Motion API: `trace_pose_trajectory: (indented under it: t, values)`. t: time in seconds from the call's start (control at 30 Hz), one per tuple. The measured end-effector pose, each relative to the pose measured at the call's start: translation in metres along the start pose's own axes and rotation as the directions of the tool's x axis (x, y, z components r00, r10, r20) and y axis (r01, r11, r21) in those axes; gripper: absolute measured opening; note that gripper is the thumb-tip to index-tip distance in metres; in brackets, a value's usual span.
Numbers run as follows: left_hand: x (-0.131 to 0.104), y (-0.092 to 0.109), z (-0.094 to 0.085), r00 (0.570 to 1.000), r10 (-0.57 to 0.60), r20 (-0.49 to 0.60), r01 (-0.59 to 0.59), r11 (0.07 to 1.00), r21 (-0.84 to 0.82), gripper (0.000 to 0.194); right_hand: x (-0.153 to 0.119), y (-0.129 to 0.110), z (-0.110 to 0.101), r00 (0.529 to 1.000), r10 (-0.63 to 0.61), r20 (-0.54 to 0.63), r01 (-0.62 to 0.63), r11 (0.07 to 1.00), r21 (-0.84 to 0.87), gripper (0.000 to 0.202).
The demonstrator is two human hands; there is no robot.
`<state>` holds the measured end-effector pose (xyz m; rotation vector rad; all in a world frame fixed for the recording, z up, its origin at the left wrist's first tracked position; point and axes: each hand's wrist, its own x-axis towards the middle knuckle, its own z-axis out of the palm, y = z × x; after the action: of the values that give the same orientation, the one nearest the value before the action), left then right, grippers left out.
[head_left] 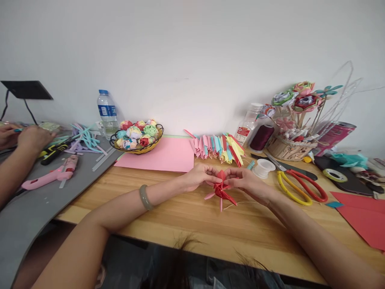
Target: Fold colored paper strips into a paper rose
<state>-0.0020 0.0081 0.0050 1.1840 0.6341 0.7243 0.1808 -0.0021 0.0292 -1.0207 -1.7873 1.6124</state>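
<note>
A red folded-paper flower point(221, 189) with pointed petals, some of them pink, is held just above the wooden table point(168, 224). My left hand point(201, 176) pinches its left side between thumb and fingers. On the opposite side, my right hand point(245, 181) grips a petal near the top. A thin pale string point(240, 203) trails on the wood beneath the right hand. Behind both hands lies a row of folded paper pieces point(218, 147) in pink, blue, yellow and red. A white spool point(264, 167) stands beyond the right hand.
Pink paper sheets point(156, 156) lie under a basket of paper flowers point(136, 149). Scissors point(296, 184), red paper point(361, 218) and a flower basket point(290, 148) are to the right. At left, a co-worker's hands point(33, 138) work near a pink glue gun point(52, 176) and a water bottle point(107, 114).
</note>
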Motion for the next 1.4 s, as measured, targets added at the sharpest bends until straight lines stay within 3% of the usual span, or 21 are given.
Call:
trace_pose_trajectory:
  t: [0.13,0.37,0.67,0.93,1.4]
  values:
    - [-0.001,0.003,0.000,1.000,0.018,-0.012,-0.018,1.000,-0.005,0.019,0.000,-0.001,0.002,0.998,0.030,0.048,-0.032,0.998,0.055,0.011]
    - [-0.001,0.002,-0.003,0.996,-0.042,0.076,0.048,0.995,-0.089,0.024,0.003,0.006,0.004,0.996,0.033,-0.086,-0.022,0.992,0.128,0.010]
    - [0.000,-0.001,0.002,1.000,0.020,-0.012,-0.021,0.995,-0.096,0.021,0.003,0.009,0.003,0.989,0.014,-0.145,-0.004,0.998,0.065,0.012]
    - [0.000,-0.001,0.007,0.993,-0.011,-0.115,-0.005,0.989,-0.145,0.024,0.005,0.005,0.007,0.977,0.023,-0.210,-0.019,1.000,0.023,0.014]
    - [0.000,-0.003,0.008,0.982,-0.013,-0.191,-0.004,0.996,-0.090,0.021,0.004,0.009,0.012,0.971,-0.091,-0.219,0.059,0.987,-0.148,0.009]
